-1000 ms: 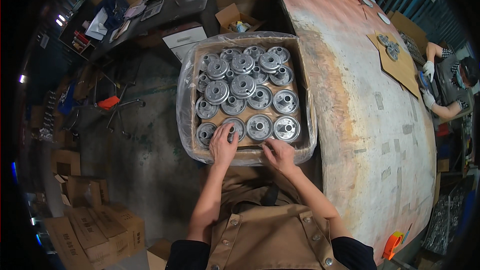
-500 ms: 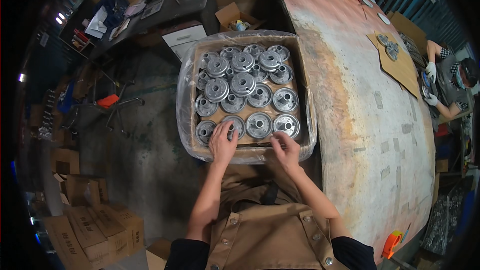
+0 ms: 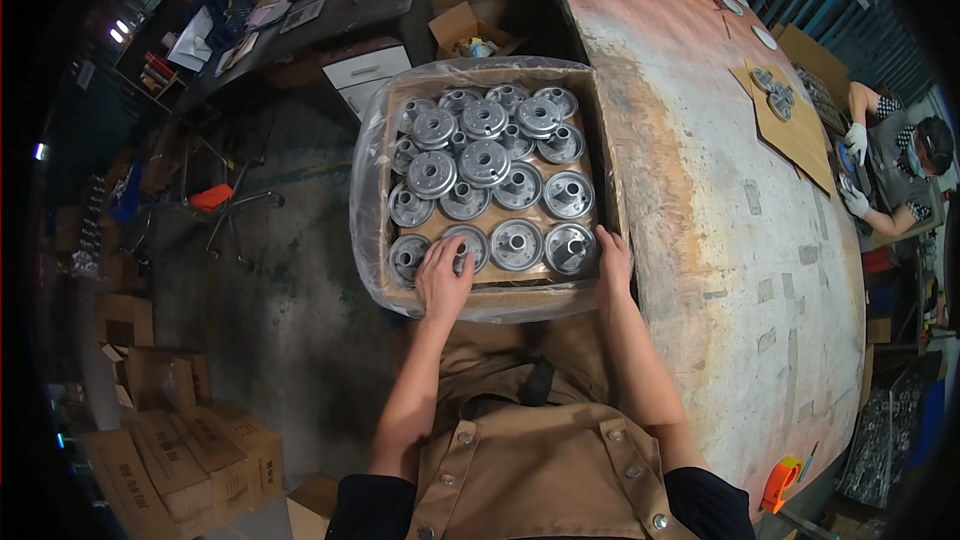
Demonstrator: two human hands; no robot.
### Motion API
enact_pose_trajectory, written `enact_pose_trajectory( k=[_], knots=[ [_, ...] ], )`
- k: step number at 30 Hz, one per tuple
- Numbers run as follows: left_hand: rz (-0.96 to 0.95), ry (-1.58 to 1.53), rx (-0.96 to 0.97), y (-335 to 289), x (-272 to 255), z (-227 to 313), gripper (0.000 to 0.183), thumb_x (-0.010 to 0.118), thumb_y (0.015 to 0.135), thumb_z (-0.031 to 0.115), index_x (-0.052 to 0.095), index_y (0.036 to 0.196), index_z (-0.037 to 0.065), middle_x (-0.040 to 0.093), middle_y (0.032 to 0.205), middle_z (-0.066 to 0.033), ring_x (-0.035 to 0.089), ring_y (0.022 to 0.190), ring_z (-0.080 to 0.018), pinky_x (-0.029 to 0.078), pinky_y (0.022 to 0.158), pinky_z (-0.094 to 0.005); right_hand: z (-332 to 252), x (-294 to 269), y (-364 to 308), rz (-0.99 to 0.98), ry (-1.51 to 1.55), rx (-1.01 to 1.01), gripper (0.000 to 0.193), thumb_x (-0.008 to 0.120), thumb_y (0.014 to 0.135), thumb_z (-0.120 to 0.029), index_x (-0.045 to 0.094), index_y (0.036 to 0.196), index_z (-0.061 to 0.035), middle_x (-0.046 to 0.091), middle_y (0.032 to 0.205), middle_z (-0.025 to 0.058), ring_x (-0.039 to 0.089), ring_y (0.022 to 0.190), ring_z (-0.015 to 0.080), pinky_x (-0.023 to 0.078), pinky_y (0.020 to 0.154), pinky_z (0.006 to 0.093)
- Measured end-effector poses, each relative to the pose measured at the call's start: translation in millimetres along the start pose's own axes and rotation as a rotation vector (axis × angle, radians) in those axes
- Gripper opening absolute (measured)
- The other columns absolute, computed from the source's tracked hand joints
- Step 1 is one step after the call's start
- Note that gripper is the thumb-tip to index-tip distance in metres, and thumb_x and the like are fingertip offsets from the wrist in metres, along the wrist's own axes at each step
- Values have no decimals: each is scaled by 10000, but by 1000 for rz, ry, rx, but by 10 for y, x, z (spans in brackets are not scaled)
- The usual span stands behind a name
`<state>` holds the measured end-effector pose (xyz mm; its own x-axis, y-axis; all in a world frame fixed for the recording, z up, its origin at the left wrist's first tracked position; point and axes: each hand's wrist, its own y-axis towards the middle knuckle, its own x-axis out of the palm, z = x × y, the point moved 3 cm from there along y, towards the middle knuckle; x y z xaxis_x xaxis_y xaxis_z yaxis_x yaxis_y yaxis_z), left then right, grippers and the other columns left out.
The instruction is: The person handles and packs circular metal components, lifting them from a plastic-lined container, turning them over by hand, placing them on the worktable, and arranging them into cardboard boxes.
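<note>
Round silver metal hubs, each a flanged disc with a short central tube, fill a cardboard box [image 3: 480,298] lined with clear plastic. My left hand [image 3: 445,278] is curled over a hub [image 3: 478,244] in the nearest row, its thumb and fingers around the central tube. At the box's right wall, my right hand [image 3: 614,262] grips the edge beside the nearest row's rightmost hub [image 3: 570,248]. Several hubs, such as this one [image 3: 485,163], lie stacked upside down on others toward the far side. Brown cardboard shows between the nearest row and those behind.
A worn worktable [image 3: 720,240] runs along the right, with an orange tape dispenser [image 3: 780,485] near its front. Across it, a gloved co-worker [image 3: 900,160] sits near metal parts on cardboard [image 3: 790,130]. Cartons [image 3: 190,470] stand lower left; an office chair [image 3: 215,210] is left.
My right hand has moved right, from above the nearest row to the box's right wall. My left hand stays on the same hub. The view has shifted slightly.
</note>
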<state>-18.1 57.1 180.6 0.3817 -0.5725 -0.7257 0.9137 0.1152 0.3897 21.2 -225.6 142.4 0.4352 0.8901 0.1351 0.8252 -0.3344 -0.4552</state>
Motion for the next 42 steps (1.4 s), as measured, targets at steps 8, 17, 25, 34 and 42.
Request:
enact_pose_trajectory(
  k=[8, 17, 25, 34, 42],
  knots=[
    [-12, -3, -6, -4, 9, -16, 302, 664, 821, 190, 632, 1101, 80, 651, 1114, -92, 584, 1090, -292, 471, 901, -389, 173, 20, 221, 49, -46, 167, 613, 652, 850, -354, 514, 1242, 96, 568, 1247, 195, 530, 1143, 260, 381, 992, 368],
    [-18, -20, -17, -16, 18, -31, 298, 662, 823, 193, 635, 1099, 82, 650, 1121, -95, 582, 1097, -296, 470, 909, -389, 377, -12, 446, 0, 45, 253, 375, 605, 906, -317, 644, 1076, 14, 685, 1031, 112, 647, 916, 210, 469, 873, 339],
    [-2, -18, -26, -21, 11, -17, 295, 663, 818, 186, 638, 1095, 86, 652, 1114, -90, 585, 1088, -291, 471, 904, -387, 286, -11, 339, -11, -5, 218, 555, 659, 862, -319, 549, 1197, 110, 620, 1159, 184, 594, 1045, 247, 435, 921, 352],
    [-5, -18, -28, -23, -1, 19, 313, 667, 812, 184, 635, 1108, 86, 651, 1119, -93, 587, 1087, -294, 472, 902, -386, 218, 6, 239, -4, -28, 200, 607, 657, 860, -339, 517, 1240, 114, 589, 1214, 201, 562, 1106, 252, 415, 946, 355],
    [-6, -5, -27, -22, 12, 0, 309, 669, 819, 195, 644, 1111, 100, 655, 1101, -103, 588, 1076, -304, 473, 884, -391, 100, 68, 81, 22, -119, 81, 602, 645, 866, -301, 477, 1293, 88, 553, 1279, 201, 528, 1172, 266, 388, 991, 349]
  ],
)
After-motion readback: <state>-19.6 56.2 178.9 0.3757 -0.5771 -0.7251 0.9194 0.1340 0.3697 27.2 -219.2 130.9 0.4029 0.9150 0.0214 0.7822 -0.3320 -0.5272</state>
